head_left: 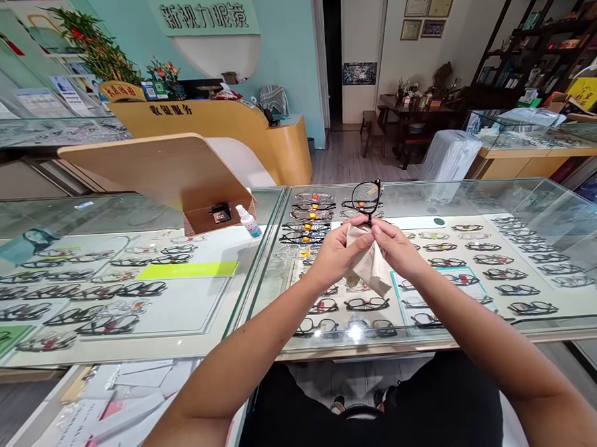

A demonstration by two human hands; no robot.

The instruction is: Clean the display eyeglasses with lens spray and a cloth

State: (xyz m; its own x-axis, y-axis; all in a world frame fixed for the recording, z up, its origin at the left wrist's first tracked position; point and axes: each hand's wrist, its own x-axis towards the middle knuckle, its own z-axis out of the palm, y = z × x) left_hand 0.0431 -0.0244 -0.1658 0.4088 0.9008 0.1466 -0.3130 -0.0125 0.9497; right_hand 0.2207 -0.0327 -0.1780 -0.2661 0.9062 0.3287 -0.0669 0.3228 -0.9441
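Above the glass display case [284, 337], a pair of dark-framed glasses [366, 198] is held upright, one round lens showing above the fingers. My left hand [336, 253] is closed around a beige cloth [369, 268], its thumb pressed on the cloth near the lower part of the frame. My right hand [396, 246] grips the glasses, fingers pinched at the frame beside the cloth. The cloth hangs down between both hands and hides part of the glasses. Rows of other eyeglasses [367, 304] lie beneath the hands.
A white spray bottle [249, 222] stands on the glass, left of the hands. Behind it is a tilted wooden-backed mirror or board [160, 171] on a base. Farther back are a curved wooden counter [289, 150] and a plastic-wrapped item [450, 159]. An open drawer with papers [122, 406] is at lower left.
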